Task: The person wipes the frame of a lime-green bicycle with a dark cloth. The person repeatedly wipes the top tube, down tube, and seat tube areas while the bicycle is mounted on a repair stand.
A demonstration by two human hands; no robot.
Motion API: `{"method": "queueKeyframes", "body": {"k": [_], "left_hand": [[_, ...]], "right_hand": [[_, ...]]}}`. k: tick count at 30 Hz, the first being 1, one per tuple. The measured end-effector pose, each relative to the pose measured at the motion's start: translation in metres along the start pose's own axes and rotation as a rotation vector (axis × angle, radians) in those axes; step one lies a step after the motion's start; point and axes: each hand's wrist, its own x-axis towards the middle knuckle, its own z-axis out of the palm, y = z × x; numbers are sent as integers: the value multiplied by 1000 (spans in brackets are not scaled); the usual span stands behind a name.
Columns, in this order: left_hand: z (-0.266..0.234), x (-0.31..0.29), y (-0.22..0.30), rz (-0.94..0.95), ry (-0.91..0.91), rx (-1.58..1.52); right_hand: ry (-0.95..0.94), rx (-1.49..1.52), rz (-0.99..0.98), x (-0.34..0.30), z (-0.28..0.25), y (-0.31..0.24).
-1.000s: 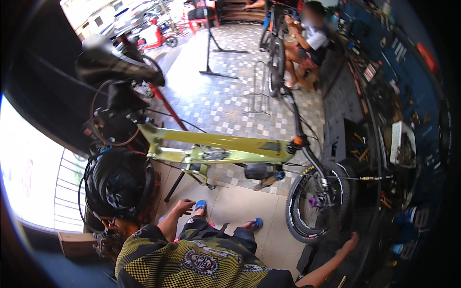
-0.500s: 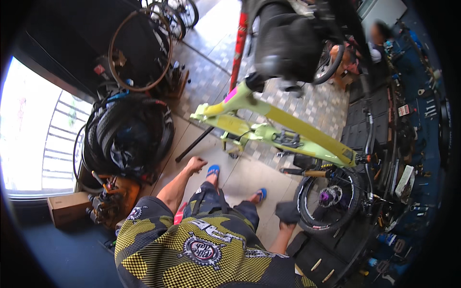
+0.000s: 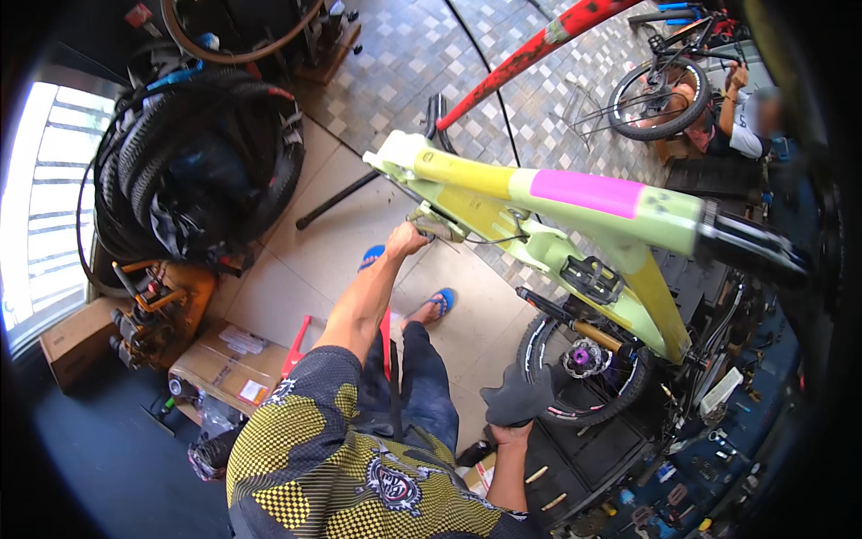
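A yellow-green bike frame (image 3: 476, 180) with a pink patch (image 3: 584, 190) hangs tilted in front of me. My left hand (image 3: 409, 241) reaches up and closes on a part at the underside of the frame, by a thin cable. My right hand (image 3: 510, 437) is low at my side and grips a dark grey cloth (image 3: 518, 395), which covers the fingers. Just beyond that hand is the bike's wheel (image 3: 584, 368), with a purple hub. A black pedal (image 3: 588, 268) sits on the frame above it.
A red stand pole (image 3: 530, 54) slants over the frame. A pile of black tyres (image 3: 193, 171) fills the left. Cardboard boxes (image 3: 224, 359) lie on the floor beside me. Another person (image 3: 750, 126) sits at the top right with a bike wheel (image 3: 660, 99). Small tools litter a dark mat (image 3: 628, 476).
My head has swung, so the frame now looms close. My left hand has risen from beside my leg to the frame. My right hand has come in and holds the cloth.
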Motion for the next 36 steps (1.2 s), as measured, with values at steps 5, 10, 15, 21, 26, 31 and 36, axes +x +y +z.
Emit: {"method": "queueKeyframes", "body": {"k": [5,10,15,21,26,31,36], "left_hand": [[99,36,-4,62,-183,31],[138,58,26,-77,-14,-265],[153,57,6,-65,89,-354],[120,-31,-20,72,137,-473],[99,-99,-10,87,69,-682],[80,-151,-1,106,157,-683],[79,-158,-16,-47,195,-485]], "right_hand": [[268,-128,33,3,15,8],[282,-194,11,-4,19,-4],[271,-318,-2,-3,19,-24],[57,-224,64,12,33,-18],[49,-389,43,46,53,-23],[-48,-387,35,103,79,-22],[-100,-323,1,174,127,-4]]}}
